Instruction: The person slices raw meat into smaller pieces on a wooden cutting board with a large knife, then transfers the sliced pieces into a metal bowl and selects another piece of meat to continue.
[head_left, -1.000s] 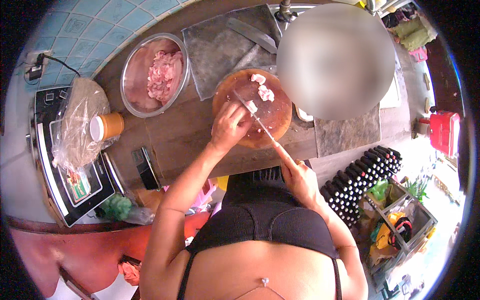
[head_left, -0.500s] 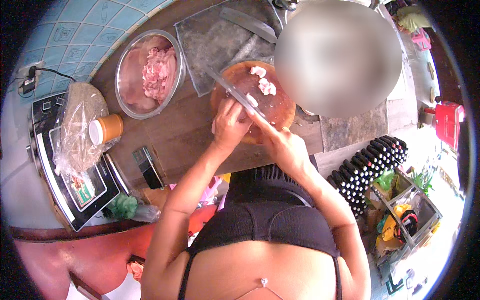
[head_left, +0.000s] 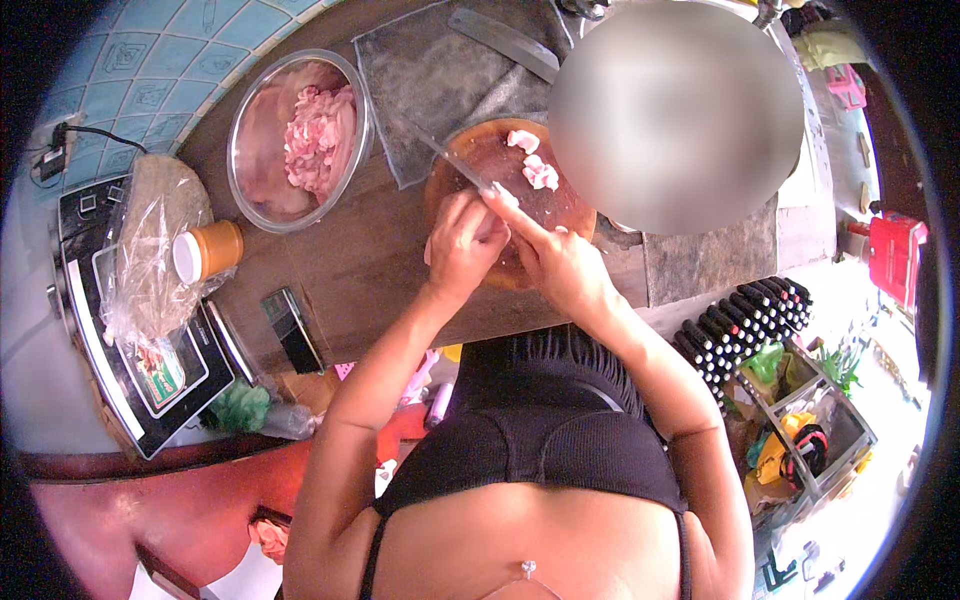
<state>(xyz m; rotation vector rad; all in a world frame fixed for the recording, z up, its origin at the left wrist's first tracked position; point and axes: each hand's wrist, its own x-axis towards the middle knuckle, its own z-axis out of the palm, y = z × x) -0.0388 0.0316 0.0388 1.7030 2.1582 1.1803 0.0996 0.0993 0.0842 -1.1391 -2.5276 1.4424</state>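
My right hand grips a knife, its forefinger stretched along the back of the blade. The blade slants up and left over a round wooden cutting board. Fingers curled, my left hand presses on the board beside the knife. A bit of pink raw meat shows at its outer edge; most of that piece is hidden under the fingers. Small cut pieces of raw meat lie on the board's far side. Left of the board, a clear bowl holds a heap of cut meat.
A second wide blade rests on a grey cloth behind the board. A large round shape, blurred, stands at the right. Leftward are an orange jar, a phone and a black stove with a plastic bag.
The knife blade has turned and drawn closer to my left hand, showing less of its flat side. My right hand has shifted slightly; my left hand stays nearly in place.
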